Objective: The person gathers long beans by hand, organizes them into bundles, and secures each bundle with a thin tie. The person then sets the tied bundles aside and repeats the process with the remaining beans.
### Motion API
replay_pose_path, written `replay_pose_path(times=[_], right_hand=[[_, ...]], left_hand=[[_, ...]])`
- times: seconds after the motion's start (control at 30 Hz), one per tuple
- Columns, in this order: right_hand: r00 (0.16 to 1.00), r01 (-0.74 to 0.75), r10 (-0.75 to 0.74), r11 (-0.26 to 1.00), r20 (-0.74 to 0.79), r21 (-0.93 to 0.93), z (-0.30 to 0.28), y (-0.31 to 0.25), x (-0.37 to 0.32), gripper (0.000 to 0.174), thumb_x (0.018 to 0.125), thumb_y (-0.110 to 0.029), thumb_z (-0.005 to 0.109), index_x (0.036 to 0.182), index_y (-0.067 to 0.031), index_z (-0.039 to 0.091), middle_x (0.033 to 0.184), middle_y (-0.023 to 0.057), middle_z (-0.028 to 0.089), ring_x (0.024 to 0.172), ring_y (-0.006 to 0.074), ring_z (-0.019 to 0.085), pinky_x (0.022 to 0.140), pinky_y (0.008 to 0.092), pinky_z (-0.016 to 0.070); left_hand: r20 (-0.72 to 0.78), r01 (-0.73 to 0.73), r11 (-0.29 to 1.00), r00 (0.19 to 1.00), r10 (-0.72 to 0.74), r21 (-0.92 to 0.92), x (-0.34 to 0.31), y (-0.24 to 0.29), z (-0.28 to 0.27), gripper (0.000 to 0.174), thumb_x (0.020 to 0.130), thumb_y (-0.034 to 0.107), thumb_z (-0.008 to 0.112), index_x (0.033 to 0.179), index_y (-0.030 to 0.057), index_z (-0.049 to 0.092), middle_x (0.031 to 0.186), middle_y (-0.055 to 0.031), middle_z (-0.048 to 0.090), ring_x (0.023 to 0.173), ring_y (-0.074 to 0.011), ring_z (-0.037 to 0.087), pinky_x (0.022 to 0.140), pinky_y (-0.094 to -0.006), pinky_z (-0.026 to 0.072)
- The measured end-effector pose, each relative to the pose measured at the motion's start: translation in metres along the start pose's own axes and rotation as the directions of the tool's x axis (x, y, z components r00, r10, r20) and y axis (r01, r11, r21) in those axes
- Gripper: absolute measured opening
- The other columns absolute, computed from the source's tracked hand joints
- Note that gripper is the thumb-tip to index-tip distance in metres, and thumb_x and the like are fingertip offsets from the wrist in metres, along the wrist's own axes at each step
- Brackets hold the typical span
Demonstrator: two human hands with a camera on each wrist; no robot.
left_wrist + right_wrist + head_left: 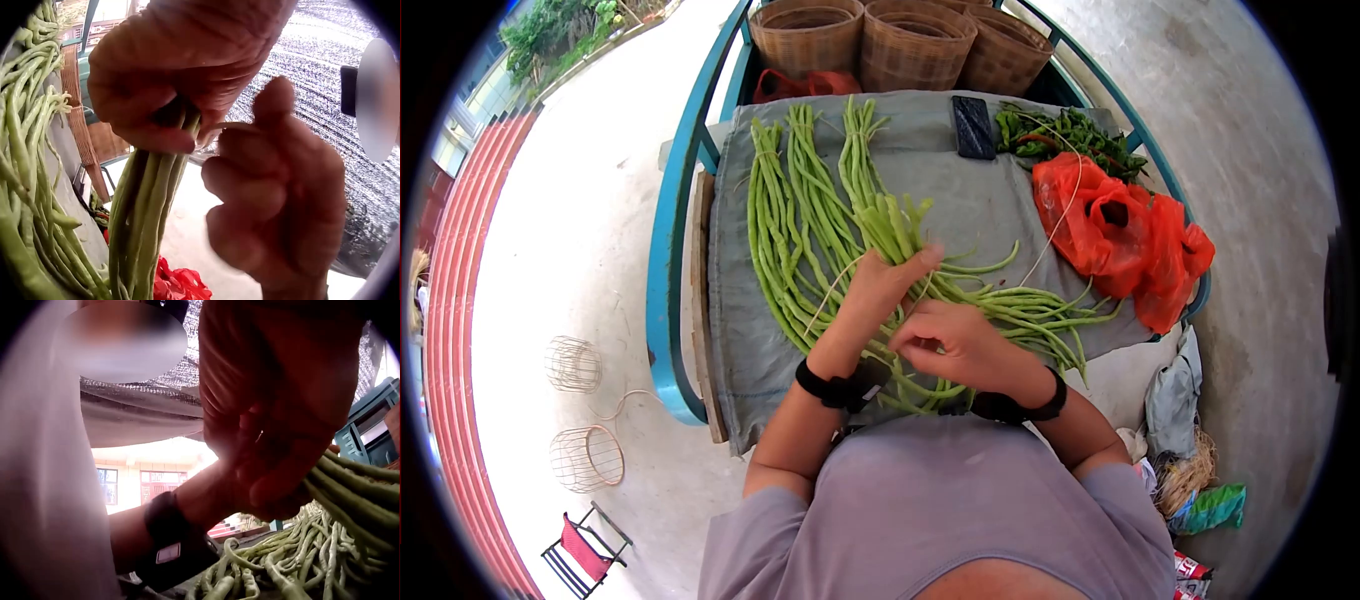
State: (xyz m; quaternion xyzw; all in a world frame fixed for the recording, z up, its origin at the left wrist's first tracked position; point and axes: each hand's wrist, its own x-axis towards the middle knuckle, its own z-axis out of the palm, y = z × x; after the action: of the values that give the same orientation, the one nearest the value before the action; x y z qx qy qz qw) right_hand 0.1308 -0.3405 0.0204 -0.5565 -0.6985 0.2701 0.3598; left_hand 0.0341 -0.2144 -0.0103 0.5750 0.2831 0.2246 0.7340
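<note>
My left hand [878,288] grips a bunch of green long beans [890,228] near its upper end. The stem ends stick out past the thumb, while the long tails trail right across the grey cloth [960,205]. Close beside it, my right hand [965,342] has its fingers curled. In the left wrist view those fingers pinch a thin pale strand [236,125] that runs to the held bunch. The part of the strand around the beans is hidden by the left hand. Several bundles of long beans [772,225] lie on the left of the cloth, some tied near the top.
Woven baskets [805,40] stand behind the cloth inside a blue-framed cart [662,300]. A black phone [972,127], leafy green peppers [1070,138] and red plastic bags [1115,225] lie on the right. A long thin strand [1055,225] crosses the cloth there.
</note>
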Motion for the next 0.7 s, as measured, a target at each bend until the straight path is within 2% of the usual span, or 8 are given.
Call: replay_pose_path(times=[0.1, 0.2, 0.3, 0.4, 0.5, 0.57, 0.63, 0.7], right_hand=[[0.995, 0.055, -0.072, 0.971, -0.067, -0.232, 0.033, 0.026, 0.002, 0.019, 0.079, -0.006, 0.065, 0.098, -0.0071, 0.066, 0.096, 0.0114, 0.061, 0.081, 0.0298, 0.062, 0.066, 0.0367, 0.0506], [0.989, -0.005, -0.053, 0.919, -0.137, -0.394, 0.057, 0.038, 0.002, 0.027, 0.08, -0.007, 0.064, 0.107, -0.0089, 0.064, 0.103, 0.0117, 0.06, 0.083, 0.0293, 0.063, 0.068, 0.0391, 0.0511], [0.99, -0.12, 0.084, 0.929, -0.117, -0.349, 0.06, 0.024, 0.004, 0.035, 0.08, -0.008, 0.063, 0.115, -0.0096, 0.061, 0.11, 0.0113, 0.059, 0.082, 0.0276, 0.063, 0.069, 0.0375, 0.0518], [0.996, 0.059, -0.069, 0.988, -0.063, -0.146, 0.043, 0.014, 0.003, 0.034, 0.083, -0.012, 0.061, 0.116, -0.0113, 0.06, 0.105, 0.0134, 0.062, 0.077, 0.0315, 0.064, 0.065, 0.0347, 0.0525], [0.962, -0.123, 0.125, 0.992, 0.243, -0.024, -0.007, 0.006, 0.001, 0.027, 0.084, -0.015, 0.063, 0.11, -0.0093, 0.064, 0.096, 0.0113, 0.066, 0.074, 0.023, 0.065, 0.064, 0.0287, 0.0517], [0.942, -0.337, 0.311, 0.855, 0.13, 0.395, -0.033, 0.007, -0.002, 0.023, 0.091, -0.016, 0.06, 0.111, -0.0057, 0.064, 0.087, 0.0043, 0.065, 0.071, 0.0133, 0.062, 0.064, 0.0259, 0.0501], [0.878, -0.42, 0.473, 0.836, -0.076, 0.352, -0.054, 0.016, 0.008, 0.022, 0.095, -0.019, 0.056, 0.108, -0.0033, 0.064, 0.089, 0.0012, 0.064, 0.078, 0.009, 0.061, 0.068, 0.0239, 0.0493], [0.885, -0.376, 0.447, 0.85, -0.128, 0.368, -0.058, 0.048, 0.016, 0.023, 0.096, -0.021, 0.054, 0.107, -0.0028, 0.064, 0.088, 0.0019, 0.064, 0.083, 0.0092, 0.061, 0.07, 0.0238, 0.0491]], left_hand=[[0.055, -0.093, 0.993, 0.995, 0.089, 0.068, 0.006, -0.008, -0.009, 0.028, 0.084, 0.028, 0.071, 0.089, 0.0011, 0.064, 0.079, 0.0003, 0.062, 0.074, -0.0072, 0.056, 0.066, -0.0257, 0.0469], [0.122, -0.07, 0.993, 0.991, 0.058, 0.099, 0.005, -0.007, -0.015, 0.021, 0.082, 0.02, 0.072, 0.089, 0.0016, 0.064, 0.08, 0.0, 0.062, 0.075, -0.0078, 0.056, 0.068, -0.027, 0.0478], [0.189, -0.075, 0.993, 0.98, 0.058, 0.086, 0.001, -0.005, -0.016, 0.018, 0.081, 0.013, 0.072, 0.091, 0.0018, 0.063, 0.079, 0.0, 0.062, 0.074, -0.0078, 0.056, 0.067, -0.0267, 0.0478], [0.214, -0.032, 0.996, 0.977, 0.013, 0.086, -0.004, 0.003, -0.016, 0.018, 0.081, 0.01, 0.072, 0.094, 0.0027, 0.062, 0.077, 0.0005, 0.061, 0.068, -0.0072, 0.056, 0.061, -0.0247, 0.0478], [0.283, 0.047, 0.995, 0.957, -0.069, 0.086, -0.009, 0.008, -0.02, 0.017, 0.082, 0.01, 0.07, 0.097, 0.0042, 0.061, 0.076, 0.0009, 0.059, 0.063, -0.0062, 0.056, 0.053, -0.0222, 0.0469], [0.363, -0.049, 0.996, 0.932, 0.019, 0.075, -0.004, -0.008, -0.024, 0.016, 0.083, 0.009, 0.068, 0.097, 0.0048, 0.061, 0.075, 0.0011, 0.058, 0.06, -0.0057, 0.055, 0.05, -0.0208, 0.046], [0.326, 0.016, 0.998, 0.945, -0.034, 0.06, -0.01, 0.0, -0.02, 0.017, 0.082, 0.007, 0.069, 0.097, 0.0049, 0.061, 0.077, 0.0005, 0.059, 0.06, -0.0069, 0.055, 0.049, -0.0208, 0.0439], [0.333, 0.032, 0.998, 0.942, -0.047, 0.049, -0.012, 0.004, -0.018, 0.017, 0.081, 0.005, 0.069, 0.096, 0.0052, 0.061, 0.079, 0.0006, 0.06, 0.061, -0.0072, 0.055, 0.05, -0.021, 0.043]])
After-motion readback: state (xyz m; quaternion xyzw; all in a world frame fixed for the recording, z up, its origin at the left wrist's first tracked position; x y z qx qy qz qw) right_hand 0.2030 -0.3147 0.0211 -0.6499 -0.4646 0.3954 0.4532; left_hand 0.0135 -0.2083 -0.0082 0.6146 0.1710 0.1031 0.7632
